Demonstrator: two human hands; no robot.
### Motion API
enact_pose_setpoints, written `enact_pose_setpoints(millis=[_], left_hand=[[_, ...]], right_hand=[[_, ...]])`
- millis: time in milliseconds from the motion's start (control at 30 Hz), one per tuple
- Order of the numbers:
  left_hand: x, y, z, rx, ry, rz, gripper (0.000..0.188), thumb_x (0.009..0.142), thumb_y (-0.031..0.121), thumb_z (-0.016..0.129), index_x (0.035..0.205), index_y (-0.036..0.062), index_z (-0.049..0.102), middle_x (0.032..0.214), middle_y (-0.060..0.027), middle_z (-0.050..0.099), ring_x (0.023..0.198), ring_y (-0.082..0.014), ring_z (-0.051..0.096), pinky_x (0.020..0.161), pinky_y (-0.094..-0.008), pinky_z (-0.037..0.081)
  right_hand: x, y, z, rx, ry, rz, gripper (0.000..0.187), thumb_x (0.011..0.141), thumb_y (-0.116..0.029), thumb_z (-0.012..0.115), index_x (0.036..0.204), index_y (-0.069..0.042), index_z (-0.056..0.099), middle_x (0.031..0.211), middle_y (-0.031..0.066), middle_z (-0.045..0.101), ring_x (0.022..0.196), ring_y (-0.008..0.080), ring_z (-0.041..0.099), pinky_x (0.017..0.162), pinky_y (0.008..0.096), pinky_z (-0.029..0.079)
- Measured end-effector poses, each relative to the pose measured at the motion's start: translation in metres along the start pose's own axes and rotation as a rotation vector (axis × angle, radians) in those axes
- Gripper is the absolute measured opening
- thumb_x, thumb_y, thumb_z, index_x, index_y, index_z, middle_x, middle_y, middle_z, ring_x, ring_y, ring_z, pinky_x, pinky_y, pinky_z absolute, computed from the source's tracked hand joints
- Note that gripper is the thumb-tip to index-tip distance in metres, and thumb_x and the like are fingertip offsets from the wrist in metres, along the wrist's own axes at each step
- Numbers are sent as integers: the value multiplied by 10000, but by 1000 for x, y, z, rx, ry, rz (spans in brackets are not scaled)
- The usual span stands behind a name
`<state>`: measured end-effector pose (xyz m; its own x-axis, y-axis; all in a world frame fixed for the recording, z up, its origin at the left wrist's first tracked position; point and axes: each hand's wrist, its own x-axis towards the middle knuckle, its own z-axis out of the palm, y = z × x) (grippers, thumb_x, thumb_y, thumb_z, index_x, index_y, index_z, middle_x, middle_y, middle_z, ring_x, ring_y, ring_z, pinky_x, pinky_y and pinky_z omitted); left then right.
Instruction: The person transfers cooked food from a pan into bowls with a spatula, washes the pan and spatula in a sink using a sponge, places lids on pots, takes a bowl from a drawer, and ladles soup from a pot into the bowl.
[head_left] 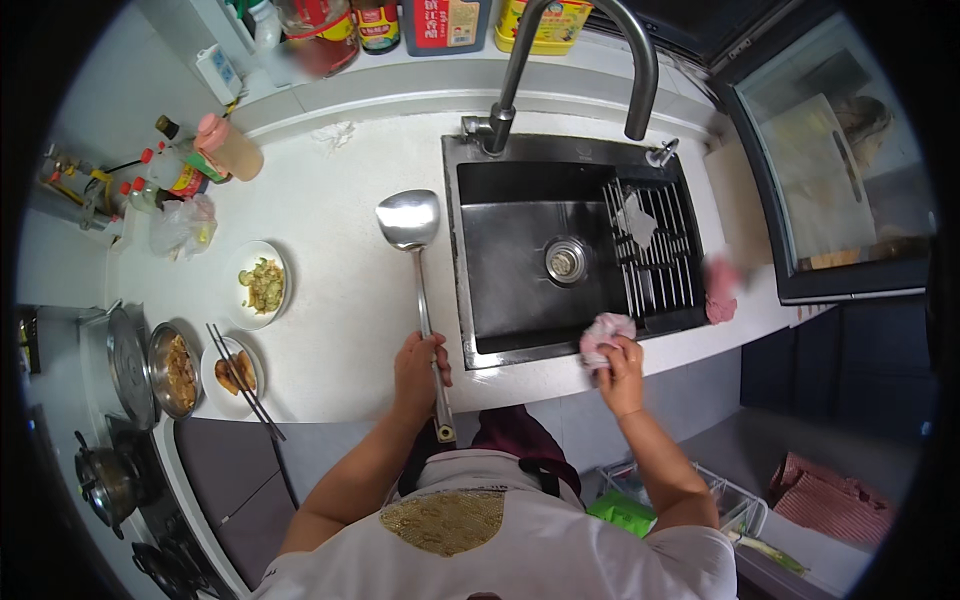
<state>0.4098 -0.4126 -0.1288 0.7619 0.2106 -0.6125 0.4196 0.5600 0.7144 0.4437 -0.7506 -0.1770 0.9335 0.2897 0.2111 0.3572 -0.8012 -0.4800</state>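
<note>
My left hand [417, 375] is wrapped round the handle of a metal wok spatula [408, 220]. Its broad blade points away from me over the white counter, left of the sink. At the sink's front right edge, my right hand [622, 375] grips a crumpled pink and white cloth [606, 338]. The black sink [510, 270] has a round drain, and a metal rack [655, 255] spans its right side with a pale, crumpled piece lying on it. Over the back of the sink arches a dark faucet [642, 90].
Left on the counter [330, 300] stand a bowl of chopped green food [285, 285], a bowl with chopsticks [235, 405] across it, and a metal bowl of food [178, 375]. Bottles [230, 148] stand behind. A second pink cloth [720, 300] lies right of the sink, near an open window [850, 180].
</note>
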Motion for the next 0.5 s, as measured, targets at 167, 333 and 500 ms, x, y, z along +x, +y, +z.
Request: enact_pose_setpoints(millis=[167,333,500], left_hand=[[1,13,11,-30,-4,138,169,905,199,401,895,48,476,601,-35,460,445,-126,443,415,-251,397],[2,32,6,44,9,238,165,910,200,379,896,56,459,601,-33,450,444,-133,432,423,-266,400],[-5,43,-4,19,85,206,155,907,195,378,886,62,454,601,-28,451,448,-132,435,432,-267,402]], right_hand=[[78,-129,60,283,-36,-248,372,649,-8,624,1002,-123,619,1156,123,474,1097,343,426,923,448,368],[126,-174,78,244,-132,-278,247,735,-62,651,977,-109,658,1091,116,582,1008,321,538,837,401,450],[193,-138,13,909,-533,201,117,829,-93,623,926,-48,672,857,82,673,820,197,641,703,294,516]])
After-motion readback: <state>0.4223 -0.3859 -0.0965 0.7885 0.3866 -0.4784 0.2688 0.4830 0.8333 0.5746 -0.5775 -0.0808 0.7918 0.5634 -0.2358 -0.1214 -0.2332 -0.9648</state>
